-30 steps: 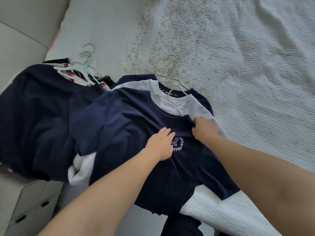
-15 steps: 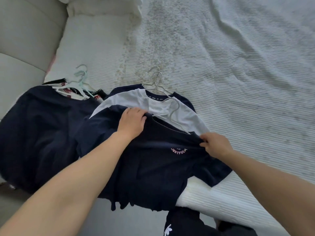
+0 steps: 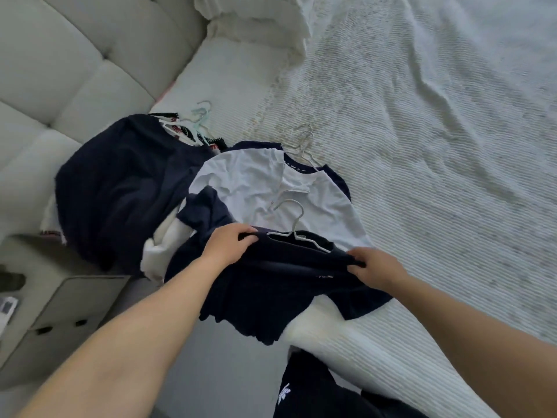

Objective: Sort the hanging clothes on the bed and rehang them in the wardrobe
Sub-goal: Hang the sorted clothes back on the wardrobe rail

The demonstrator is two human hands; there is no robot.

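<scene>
Since half a second ago I have drawn the navy T-shirt (image 3: 280, 285) toward me off the stack, so its hanger (image 3: 294, 227) now shows whole and more of the white T-shirt (image 3: 265, 188) under it lies bare. My left hand (image 3: 229, 247) has slid from the shirt's far shoulder to the collar, beside the hanger's neck.

My hands are apart, each clamped on that shirt. The left grips the bunched collar, fingers curled over the cloth. The right hand (image 3: 375, 268) pinches the other shoulder, at the end of the hanger's arm. The shirt sags between them at the near edge of the bed (image 3: 422, 146), its hem hanging over the side.

Beyond my hands the white T-shirt lies flat on another navy garment (image 3: 337, 179), with two more white hangers (image 3: 303, 141) hooked out onto the bedspread. To the left sits a second, darker pile (image 3: 126, 188), topped by a patterned collar and pale green hangers (image 3: 200, 116). A padded headboard (image 3: 75, 70) runs along the left, a pillow (image 3: 256, 19) lies at the top, and a grey bedside cabinet (image 3: 60, 309) stands below the pile.
</scene>
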